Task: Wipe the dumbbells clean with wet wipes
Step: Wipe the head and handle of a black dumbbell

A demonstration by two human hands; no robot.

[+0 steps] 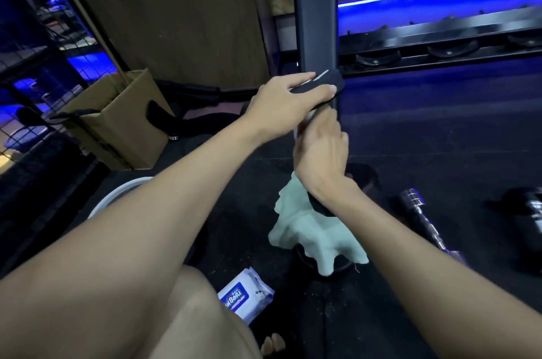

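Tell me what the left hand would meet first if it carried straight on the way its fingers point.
The left hand, gripping the black dumbbell's upper end, points right. It would probably first meet the dark upright rack post just behind, though depth is unclear.

two dumbbells (325,88), one wipes pack (246,297)

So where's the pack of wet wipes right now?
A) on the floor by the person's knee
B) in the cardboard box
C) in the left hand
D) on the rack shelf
A: the wipes pack lies on the dark floor beside the knee, while the left hand grips the top of the dumbbell and the right hand wraps its handle.
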